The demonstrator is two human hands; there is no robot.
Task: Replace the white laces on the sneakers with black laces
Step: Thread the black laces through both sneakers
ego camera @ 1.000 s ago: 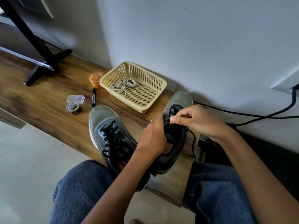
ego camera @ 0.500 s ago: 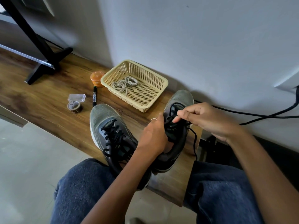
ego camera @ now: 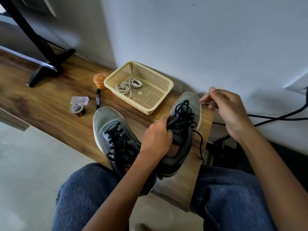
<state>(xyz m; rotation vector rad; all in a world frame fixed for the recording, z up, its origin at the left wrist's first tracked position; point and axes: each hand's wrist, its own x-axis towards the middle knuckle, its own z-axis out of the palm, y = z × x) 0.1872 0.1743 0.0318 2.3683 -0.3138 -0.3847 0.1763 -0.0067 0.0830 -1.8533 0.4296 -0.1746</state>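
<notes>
Black cord lace (ego camera: 199, 144), limp and light, runs from my right hand (ego camera: 228, 110) fingers' pinch to the grey mesh sneaker (ego camera: 186, 130) my left hand (ego camera: 156, 140) grips on the worktop (ego camera: 50, 104); I'd hold near its tip.

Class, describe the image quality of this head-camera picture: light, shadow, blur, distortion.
Head view: soft light; the basket throws a shadow toward the wall; straight edges bow with wide-angle distortion; the right hand looks slightly motion-blurred; both sneakers stay fairly sharp.

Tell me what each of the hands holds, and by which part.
Left hand grips the right sneaker at its tongue and collar. Right hand pinches the black lace near its end.
</notes>
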